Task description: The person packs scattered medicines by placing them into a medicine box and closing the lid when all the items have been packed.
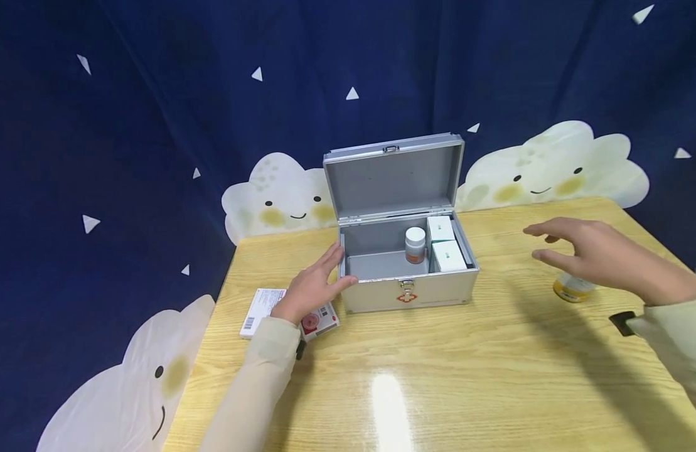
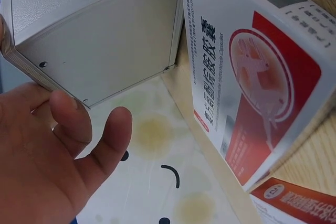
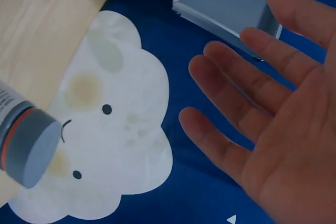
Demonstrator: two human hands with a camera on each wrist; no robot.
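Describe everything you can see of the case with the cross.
The case looks metallic, with a pale front, a silver latch and a red-outlined cross. It stands on the wooden table, lid open and tilted back. A white-capped bottle and two white boxes stand inside. The left hand appears to touch its left end.

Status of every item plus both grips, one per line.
First-aid case: lid raised, unlatched
White-capped bottle in case: upright, capped
Rear white box in case: standing, top closed
Front white box in case: standing, top closed
Yellow-labelled bottle: upright, capped
Red-emblem capsule box: lying flat
Barcoded box: lying flat
Left grip: relaxed, at case's left end
Right grip: relaxed, holding nothing
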